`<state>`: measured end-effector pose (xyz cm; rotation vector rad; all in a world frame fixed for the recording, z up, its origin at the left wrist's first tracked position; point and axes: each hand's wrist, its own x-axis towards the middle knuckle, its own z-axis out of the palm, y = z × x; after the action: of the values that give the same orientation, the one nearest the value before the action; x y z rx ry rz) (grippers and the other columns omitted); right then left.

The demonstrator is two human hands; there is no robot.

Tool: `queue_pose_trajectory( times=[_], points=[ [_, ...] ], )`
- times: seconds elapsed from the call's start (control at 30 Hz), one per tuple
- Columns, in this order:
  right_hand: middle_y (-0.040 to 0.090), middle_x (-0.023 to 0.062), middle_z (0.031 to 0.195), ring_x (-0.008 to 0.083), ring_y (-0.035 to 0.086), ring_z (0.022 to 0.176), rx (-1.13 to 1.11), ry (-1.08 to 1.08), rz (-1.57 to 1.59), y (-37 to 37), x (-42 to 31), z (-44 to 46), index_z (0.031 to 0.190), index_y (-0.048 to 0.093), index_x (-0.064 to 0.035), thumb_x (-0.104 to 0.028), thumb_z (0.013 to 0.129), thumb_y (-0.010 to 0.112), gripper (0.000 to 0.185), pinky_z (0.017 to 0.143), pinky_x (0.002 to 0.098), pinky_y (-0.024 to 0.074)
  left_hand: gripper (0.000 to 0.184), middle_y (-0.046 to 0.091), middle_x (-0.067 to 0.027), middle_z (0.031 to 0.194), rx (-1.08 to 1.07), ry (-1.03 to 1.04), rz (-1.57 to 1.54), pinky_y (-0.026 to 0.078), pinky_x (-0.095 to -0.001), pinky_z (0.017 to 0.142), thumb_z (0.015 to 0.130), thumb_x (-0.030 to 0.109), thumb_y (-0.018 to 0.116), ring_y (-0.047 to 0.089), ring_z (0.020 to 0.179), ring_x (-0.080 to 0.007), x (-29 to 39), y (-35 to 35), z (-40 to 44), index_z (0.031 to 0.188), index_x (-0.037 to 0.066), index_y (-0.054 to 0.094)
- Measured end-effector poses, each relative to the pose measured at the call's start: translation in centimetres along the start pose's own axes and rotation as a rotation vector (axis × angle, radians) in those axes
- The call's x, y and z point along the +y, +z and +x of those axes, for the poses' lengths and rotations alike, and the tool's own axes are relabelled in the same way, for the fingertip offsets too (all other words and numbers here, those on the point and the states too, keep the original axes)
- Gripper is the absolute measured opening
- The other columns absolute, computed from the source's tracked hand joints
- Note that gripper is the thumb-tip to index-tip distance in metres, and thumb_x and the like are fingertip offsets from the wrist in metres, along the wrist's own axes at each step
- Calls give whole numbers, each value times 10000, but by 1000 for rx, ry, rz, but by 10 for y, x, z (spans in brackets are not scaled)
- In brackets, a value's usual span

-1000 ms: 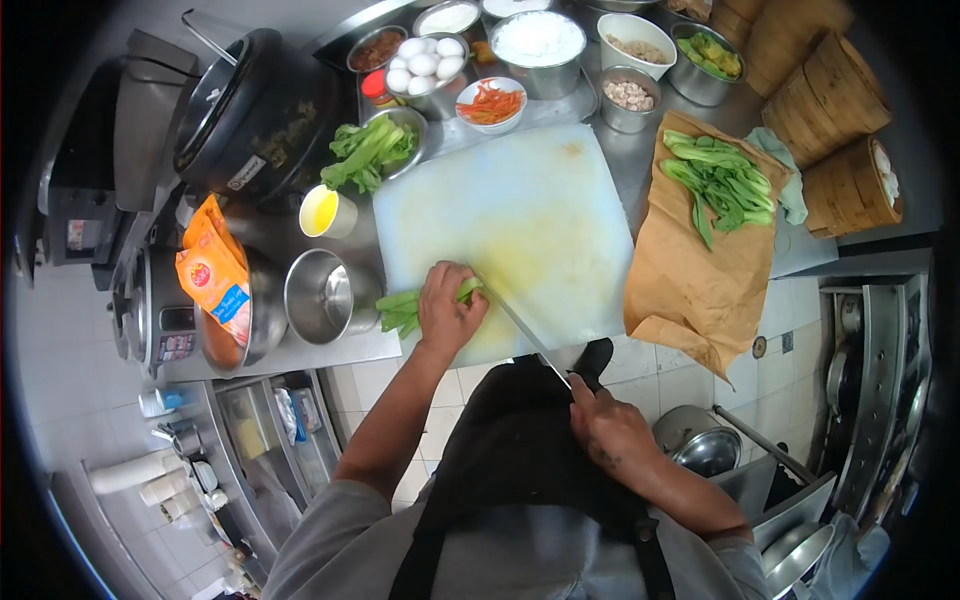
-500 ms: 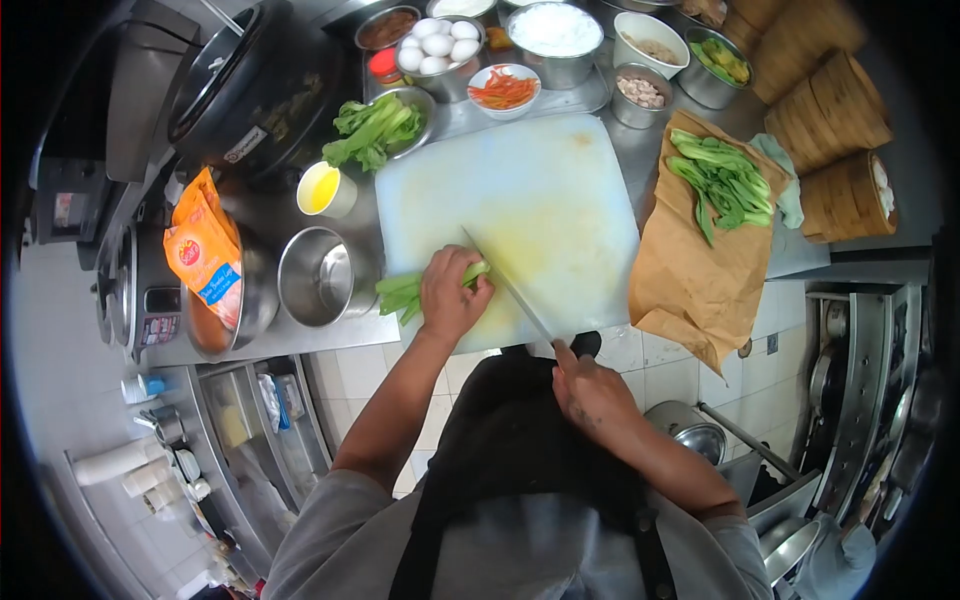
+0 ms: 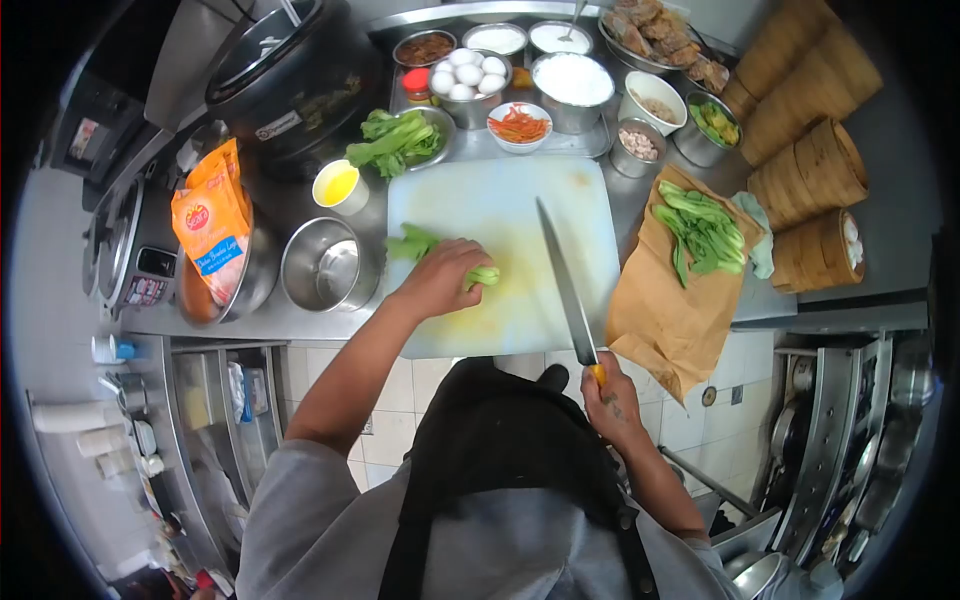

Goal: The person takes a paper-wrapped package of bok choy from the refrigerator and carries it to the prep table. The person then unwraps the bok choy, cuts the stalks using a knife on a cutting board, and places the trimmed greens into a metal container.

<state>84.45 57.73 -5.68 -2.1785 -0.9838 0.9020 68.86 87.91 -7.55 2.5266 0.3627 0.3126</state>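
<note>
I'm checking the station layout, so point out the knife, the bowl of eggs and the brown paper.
Knife point(image 3: 567, 284): head view, middle of the blade.
Bowl of eggs point(image 3: 468, 76): head view, eggs at its centre.
Brown paper point(image 3: 657, 316): head view, bare lower part.

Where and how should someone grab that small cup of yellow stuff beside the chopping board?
Probably best around the outer wall of the cup, just below the rim, coming from the side facing the chopping board. The round wall suits curved fingers, and the open top holds yellow contents, so keep it level and fingers outside.
</note>
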Motion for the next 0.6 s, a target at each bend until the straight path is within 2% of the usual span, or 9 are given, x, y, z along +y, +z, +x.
queue_pose_trajectory(
  times=[0.07, 0.1, 0.17, 0.2, 0.23, 0.3, 0.33, 0.5, 0.6],
  points=[
    [566, 95, 630, 169, 587, 575, 79, -12, 121, 3, 18, -1, 996, 504, -10, -175, 925, 496, 180, 572, 360, 469, 338, 612, -87, 1097, -159, 66, 11, 398, -403, 1005, 703, 77, 718, 540, 1071, -295, -9, -1, 2, 1034, 60, 651],
    [566, 95, 630, 169, 587, 575, 74, -18, 115, -1, 25, -2, 996, 504, -10, -175, 925, 496, 180, 572, 360, 469, 338, 612, -87, 1097, -151, 60, 12, 398, -403, 1005, 703, 77, 718, 540, 1071, -295, -16, 2, 0, 1034, 60, 651],
    [560, 132, 622, 227, 587, 550, 70, -57, 51, -11, 23, -4, 984, 510, -11, -183, 925, 498, 182, 554, 383, 454, 353, 605, -81, 1108, -182, 40, -62, 393, -391, 1015, 711, 61, 735, 520, 1095, -288, -19, 2, 2, 1055, 64, 657],
    [588, 185, 656, 327, 596, 561, 65, -46, -94, -18, 21, -9, 919, 525, -11, -211, 946, 523, 202, 555, 429, 453, 353, 605, -81, 1108, -184, 38, -68, 393, -391, 1015, 711, 61, 735, 520, 1095, -288, -21, 4, 2, 1055, 64, 657],
    [588, 185, 656, 327, 596, 561, 55, -42, -99, -23, 16, -15, 919, 525, -11, -211, 946, 523, 202, 555, 429, 453, 362, 601, -77, 1109, -215, 41, -44, 395, -383, 1015, 709, 58, 746, 512, 1101, -285, -17, 2, 1, 1061, 65, 662],
    [625, 240, 739, 456, 604, 725, 0, -32, -431, -30, 12, -20, 855, 534, -34, -282, 953, 535, 267, 648, 529, 465, 371, 597, -73, 1111, -239, 33, -23, 396, -375, 1015, 707, 55, 756, 504, 1107, -282, -15, -1, 1, 1067, 67, 668],
    [632, 211, 727, 424, 620, 693, 43, -115, -497, -30, 14, -23, 812, 551, -48, -340, 956, 543, 326, 628, 522, 481, 375, 591, -67, 1107, -253, 58, -22, 399, -369, 1011, 700, 52, 763, 496, 1112, -279, -16, -2, 1, 1064, 67, 673],
    [617, 176, 683, 388, 631, 651, 41, -204, -638, -37, 2, -20, 816, 557, -61, -344, 961, 537, 319, 590, 484, 495, 384, 577, -57, 1091, -293, 52, -48, 398, -363, 1013, 681, 41, 776, 484, 1120, -271, -21, -1, 5, 1053, 66, 686],
    [606, 166, 665, 371, 631, 619, 51, -258, -702, -36, -7, -12, 816, 564, -69, -346, 962, 534, 315, 562, 462, 498, 367, 580, -54, 1042, -252, 116, -26, 430, -352, 954, 657, 44, 788, 496, 1070, -268, -24, 0, 5, 1015, 69, 710]
  ],
)
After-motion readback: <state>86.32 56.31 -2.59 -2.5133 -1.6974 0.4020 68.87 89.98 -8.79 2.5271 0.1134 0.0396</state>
